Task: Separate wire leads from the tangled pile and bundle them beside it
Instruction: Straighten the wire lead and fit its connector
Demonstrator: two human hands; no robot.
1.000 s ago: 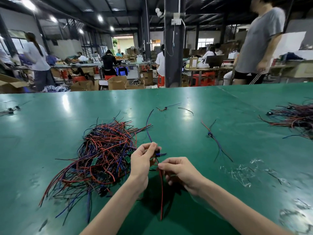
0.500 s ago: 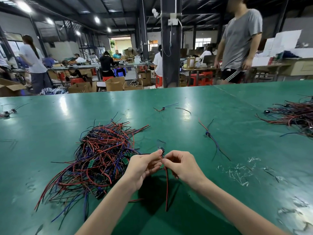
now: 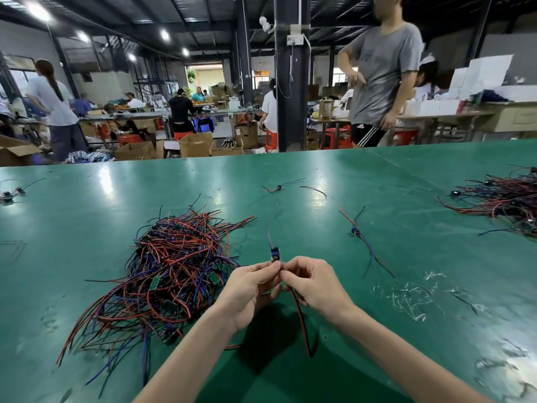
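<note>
Nearest, the red-and-black tail of the wire lead (image 3: 300, 318) hangs from the hands down toward the near edge of the green table (image 3: 87, 216). Both hands hold this lead above the table: the left hand (image 3: 250, 289) and the right hand (image 3: 316, 283) pinch it with fingertips meeting, just under its small blue connector (image 3: 275, 254), which stands above them.

The likely trouble is a snag. The tangled pile (image 3: 174, 266) lies just left of the left wrist, and a loose red end (image 3: 232, 346) pokes out from it under that forearm, near the hanging tail. A quick sweep could hook the two and drag strands along. The pinch is also a light one on a thin wire, so a tug could slip it free.

Right of the hands, clear plastic scraps (image 3: 412, 295) litter the table and could get caught up in a bundle laid there. Farther on lie a single lead (image 3: 356, 231) and another lead (image 3: 279, 188), well apart. A second wire pile (image 3: 502, 199) sits far right. Beyond the table stands a person in a grey shirt (image 3: 383, 68).
</note>
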